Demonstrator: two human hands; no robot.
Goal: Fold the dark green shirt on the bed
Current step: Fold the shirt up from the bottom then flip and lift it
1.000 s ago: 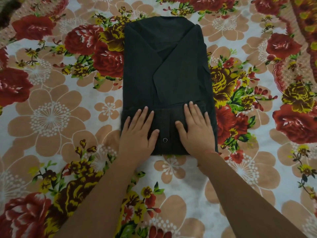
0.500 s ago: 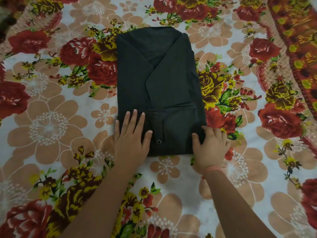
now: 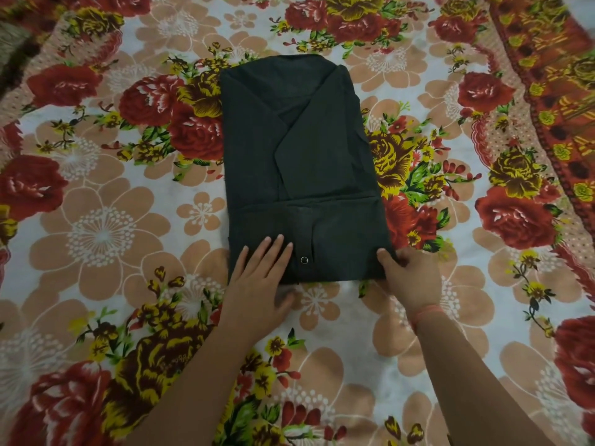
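Note:
The dark green shirt [image 3: 302, 162] lies folded into a tall rectangle in the middle of the floral bedsheet [image 3: 103, 226]. Its sides are folded inward and its near end is folded up into a band with one snap button showing. My left hand [image 3: 260, 278] rests at the near left corner, its fingers on the band and its palm partly on the sheet, thumb down by the near edge. My right hand [image 3: 407, 278] grips the near right corner, thumb on top and fingers tucked under the cloth.
The bedsheet, with large red, yellow and tan flowers, fills the view. An orange patterned border [image 3: 553, 91] runs down the far right. A dark blurred shape [image 3: 13, 49] sits at the top left corner.
My right hand slid off the top of the folded band to its near right corner and took hold of it. My left hand drew back toward the near edge.

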